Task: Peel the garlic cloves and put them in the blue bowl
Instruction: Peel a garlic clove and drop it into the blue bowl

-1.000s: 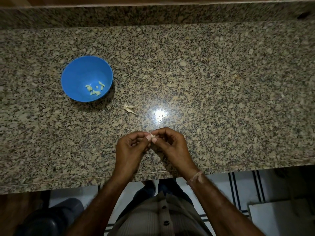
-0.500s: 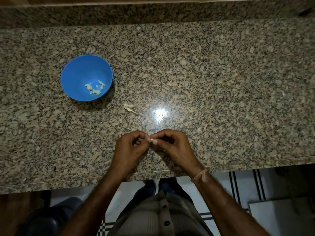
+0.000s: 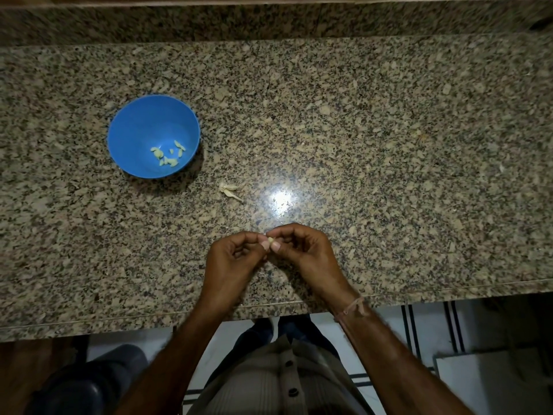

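Observation:
A small pale garlic clove [image 3: 270,241] is pinched between the fingertips of my left hand [image 3: 232,265] and my right hand [image 3: 305,253], just above the counter near its front edge. Both hands have curled fingers meeting at the clove. The blue bowl [image 3: 143,121] stands on the counter to the far left of my hands and holds several peeled pale cloves [image 3: 167,155] at its bottom.
A scrap of garlic skin [image 3: 230,190] lies on the granite counter [image 3: 389,145] between the bowl and my hands. A bright light reflection sits to its right. The counter's front edge runs just below my wrists, and a raised granite backsplash closes off the far side.
My hands have stayed in about the same spot, fingertips working on the clove; a bit more of the pale clove shows between them now.

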